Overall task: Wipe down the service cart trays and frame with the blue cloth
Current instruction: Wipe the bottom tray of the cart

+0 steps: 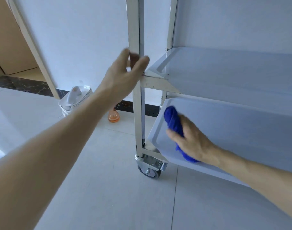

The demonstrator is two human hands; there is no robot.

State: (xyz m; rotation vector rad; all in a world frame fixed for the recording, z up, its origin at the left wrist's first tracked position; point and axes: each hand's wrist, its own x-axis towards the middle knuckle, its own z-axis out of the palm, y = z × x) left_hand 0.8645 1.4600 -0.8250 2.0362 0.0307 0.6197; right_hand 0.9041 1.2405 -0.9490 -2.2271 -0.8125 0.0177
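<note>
Progress unclear: blue cloth (pixel 173 120), bunched in right hand (pixel 191 140), is pressed on lowest tray (pixel 241 130); upright (pixel 137 103) is loosely grasped by left hand (pixel 123 72); frame wiping judged outstanding.

Floor (pixel 108 196) — pale grey tiles, thin grout lines. Wall (pixel 75 39) white, dark marbled skirting (pixel 17 83) along its foot. Stack of white plates (pixel 75 103) on floor against wall, small pale object on top — too blurred to identify. Orange glass bottle (pixel 114 116) upright on floor just right of plates, near skirting. Beige door frame (pixel 32 45) leaning diagonally at left, doorway beyond it.
</note>
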